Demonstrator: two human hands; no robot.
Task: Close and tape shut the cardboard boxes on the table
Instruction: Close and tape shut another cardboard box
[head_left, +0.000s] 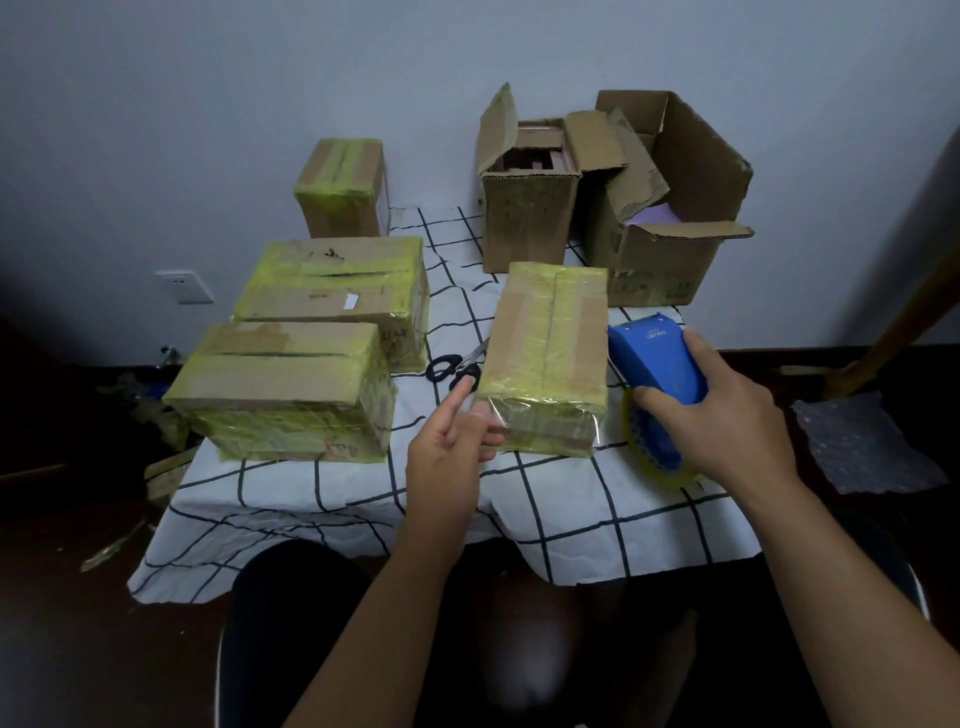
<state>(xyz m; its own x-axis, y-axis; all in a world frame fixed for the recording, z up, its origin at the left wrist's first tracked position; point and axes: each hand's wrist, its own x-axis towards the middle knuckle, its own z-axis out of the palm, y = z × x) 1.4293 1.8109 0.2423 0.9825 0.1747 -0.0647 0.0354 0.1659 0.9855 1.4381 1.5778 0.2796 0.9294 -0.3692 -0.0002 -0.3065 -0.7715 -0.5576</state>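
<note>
2 open boxes (530, 208) hold cardboard scraps and purple paper (655, 213).

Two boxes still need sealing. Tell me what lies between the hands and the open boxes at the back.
The taped box at the left hand stands directly before the narrow open box. The larger open box sits behind the blue tape dispenser gripped by the right hand.

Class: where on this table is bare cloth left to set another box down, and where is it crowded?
Free: the near cloth strip in front of the taped boxes, and the patch between the small far taped box and the open boxes. Crowded: around the scissors, beside the middle box.
</note>
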